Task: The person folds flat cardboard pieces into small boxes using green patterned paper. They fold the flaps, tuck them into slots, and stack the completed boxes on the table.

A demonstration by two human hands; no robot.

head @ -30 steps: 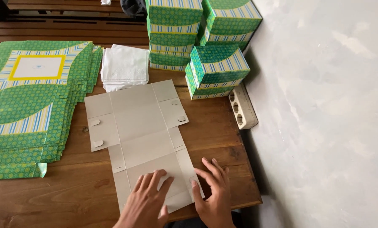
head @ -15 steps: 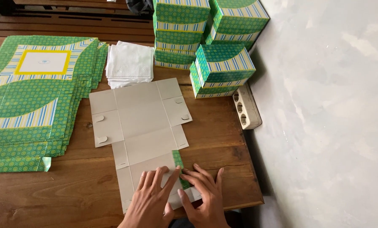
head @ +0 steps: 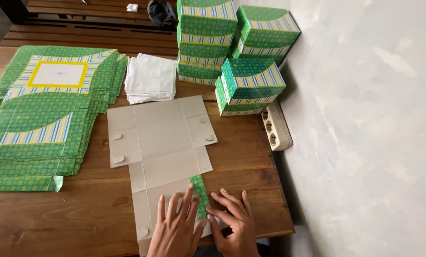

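Under my left hand [head: 177, 228] and my right hand [head: 234, 223] the flat box blank [head: 158, 143] shows its plain grey-white inside. Its folded flap [head: 199, 195] shows green with a small yellow-dotted pattern. The stack of flat blanks [head: 41, 114] is the same green, with blue, white and yellow stripes and a white panel framed in yellow. The finished boxes [head: 248, 81] are green with striped bands. The napkins [head: 150, 78] are white, the table [head: 79, 204] brown wood, the power strip [head: 275, 126] cream.
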